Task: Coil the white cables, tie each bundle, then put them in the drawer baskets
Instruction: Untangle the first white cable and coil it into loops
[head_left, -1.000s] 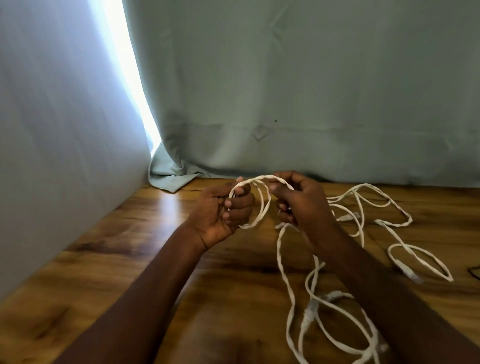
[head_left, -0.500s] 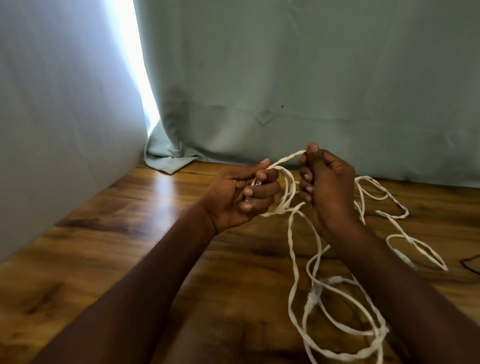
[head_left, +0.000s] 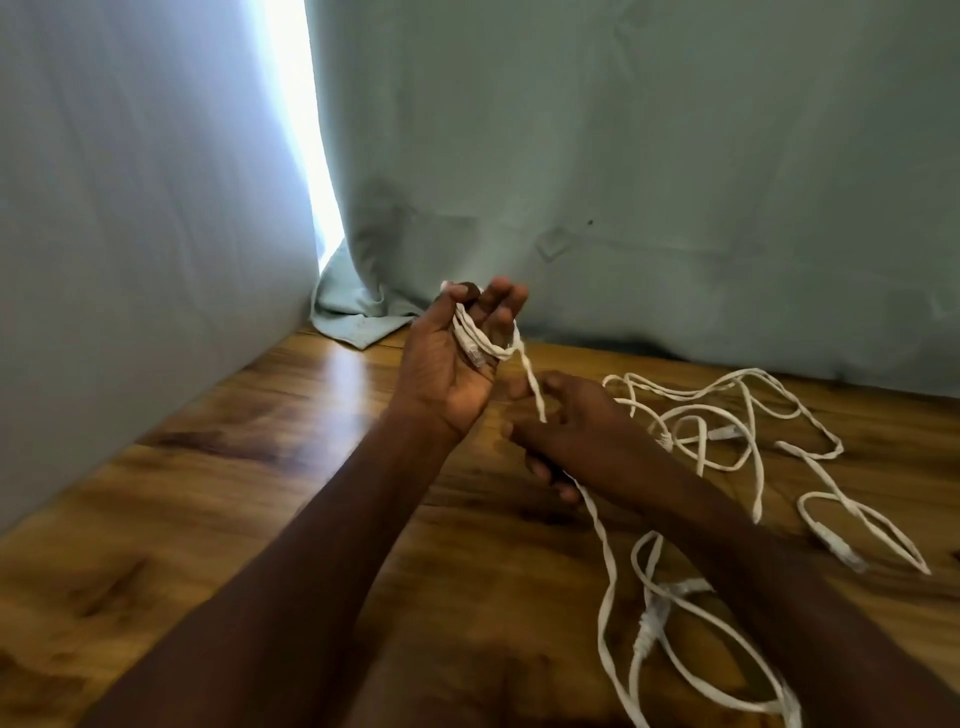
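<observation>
We see the white cable partly wound over our left hand, which is raised palm toward us; a few turns lie across the palm and fingers, with a pale connector resting in the palm, and the thumb pins the turns against the fingers near the top. From there one twisted strand drops to our right hand, which sits lower, just above the tabletop, fingers loosely curled round the strand as it passes through. The rest of the cable trails down and to the right in loose tangled loops on the wood, with several connectors along it.

Half a second ago both hands were level and close together, the right one raised and pinching the loop beside the left. Now the left has turned up and opened its palm, and the right has dropped away down the strand, so the hands are apart.

To the left of the hands the tabletop lies bare as far as the drape; the loose loops take up the right side and run out of view at the bottom edge.

The surface is glossy brown wood grain with a bright reflection near the back left. Pale green curtain cloth hangs behind and to the left, its hem bunched on the wood, with a bright slit of daylight between the panels.
</observation>
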